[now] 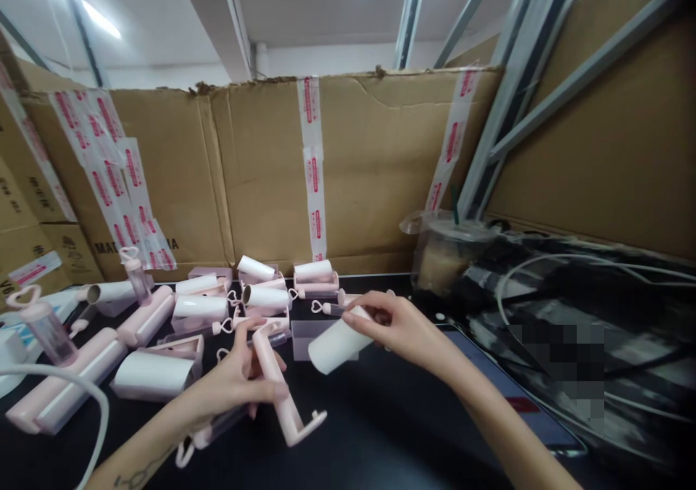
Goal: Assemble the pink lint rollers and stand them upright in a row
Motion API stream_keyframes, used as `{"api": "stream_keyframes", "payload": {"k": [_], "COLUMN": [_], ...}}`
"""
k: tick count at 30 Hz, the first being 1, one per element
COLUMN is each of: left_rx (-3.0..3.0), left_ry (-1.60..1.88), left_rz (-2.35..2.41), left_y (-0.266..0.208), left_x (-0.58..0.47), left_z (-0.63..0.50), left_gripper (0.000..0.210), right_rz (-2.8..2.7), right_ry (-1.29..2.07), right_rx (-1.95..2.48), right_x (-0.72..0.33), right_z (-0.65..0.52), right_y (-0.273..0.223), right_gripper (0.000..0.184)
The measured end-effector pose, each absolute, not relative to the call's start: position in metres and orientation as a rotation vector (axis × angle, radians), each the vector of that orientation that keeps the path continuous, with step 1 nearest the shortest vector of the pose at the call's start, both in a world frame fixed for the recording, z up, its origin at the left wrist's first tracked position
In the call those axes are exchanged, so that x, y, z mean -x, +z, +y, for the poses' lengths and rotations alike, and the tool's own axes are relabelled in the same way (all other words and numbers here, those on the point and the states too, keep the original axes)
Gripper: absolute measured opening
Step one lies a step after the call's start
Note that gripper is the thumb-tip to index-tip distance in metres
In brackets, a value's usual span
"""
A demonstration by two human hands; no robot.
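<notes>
My left hand [244, 374] grips a pale pink plastic roller frame [278, 385], a long bar with a short arm bent out at its lower end. In my right hand [399, 323] is a white roll [338, 343], held tilted by its upper right end between thumb and fingers. The roll is apart from the frame, just to its right. Behind them a lilac translucent cover [307, 339] lies on the black table. Beneath my left wrist a clear tube with a heart-shaped loop [185, 452] is partly hidden.
Several white rolls, among them a large roll [155, 374], lie with pink frames at left and back. Pink cases [70, 381] carry upright heart-loop handles. At right are a phone [489, 381], a drink cup [443, 258], cables and black plastic. Taped cardboard [261, 171] walls the back.
</notes>
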State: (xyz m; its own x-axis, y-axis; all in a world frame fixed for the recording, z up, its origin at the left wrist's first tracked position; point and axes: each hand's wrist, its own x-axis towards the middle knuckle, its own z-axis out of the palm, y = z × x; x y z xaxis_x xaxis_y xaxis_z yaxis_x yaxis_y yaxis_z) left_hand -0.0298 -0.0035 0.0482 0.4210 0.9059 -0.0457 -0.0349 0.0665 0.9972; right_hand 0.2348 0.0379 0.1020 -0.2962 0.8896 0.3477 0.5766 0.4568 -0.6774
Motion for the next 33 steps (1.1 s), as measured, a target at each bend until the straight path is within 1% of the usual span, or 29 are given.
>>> {"api": "stream_keyframes", "payload": {"k": [3, 5, 11, 14, 17, 21, 26, 28, 29, 32, 33], "left_rx": [-1.121, -1.051, -0.968, -0.921, -0.89, -0.863, -0.795, -0.76, -0.747, -0.737, -0.736], "left_ry": [1.006, 1.111, 1.224, 1.17, 1.119, 1.102, 1.111, 1.09, 1.082, 1.075, 1.071], "left_rz": [0.796, 0.75, 0.675, 0.686, 0.68, 0.752, 0.922, 0.937, 0.925, 0.86, 0.849], "left_y": [0.052, 0.05, 0.042, 0.041, 0.043, 0.042, 0.036, 0.036, 0.037, 0.04, 0.041], "left_x": [0.021, 0.016, 0.006, 0.006, 0.007, 0.01, 0.011, 0.011, 0.012, 0.013, 0.013], "left_z": [-0.005, -0.006, -0.011, -0.01, -0.008, -0.007, -0.009, -0.01, -0.01, -0.01, -0.011], "left_gripper": [0.067, 0.061, 0.063, 0.065, 0.057, 0.047, 0.047, 0.049, 0.05, 0.048, 0.047], "right_rz": [-1.748, -1.667, -1.672, -1.776, -1.855, -1.896, -2.007, -1.959, -1.906, -1.79, -1.782], "right_ry": [0.749, 0.839, 0.955, 0.883, 0.853, 0.953, 0.813, 0.865, 0.919, 1.134, 1.213], "right_rx": [1.1, 1.037, 0.967, 0.962, 0.943, 0.907, 0.873, 0.825, 0.811, 0.859, 0.889], "right_x": [-0.23, -0.222, -0.195, -0.193, -0.194, -0.189, -0.182, -0.183, -0.183, -0.186, -0.186], "right_z": [0.038, 0.036, 0.028, 0.03, 0.033, 0.03, 0.019, 0.019, 0.021, 0.026, 0.027], "right_y": [0.1, 0.097, 0.078, 0.072, 0.068, 0.063, 0.062, 0.062, 0.061, 0.057, 0.056], "right_gripper": [0.037, 0.038, 0.036, 0.032, 0.03, 0.038, 0.048, 0.054, 0.054, 0.045, 0.045]}}
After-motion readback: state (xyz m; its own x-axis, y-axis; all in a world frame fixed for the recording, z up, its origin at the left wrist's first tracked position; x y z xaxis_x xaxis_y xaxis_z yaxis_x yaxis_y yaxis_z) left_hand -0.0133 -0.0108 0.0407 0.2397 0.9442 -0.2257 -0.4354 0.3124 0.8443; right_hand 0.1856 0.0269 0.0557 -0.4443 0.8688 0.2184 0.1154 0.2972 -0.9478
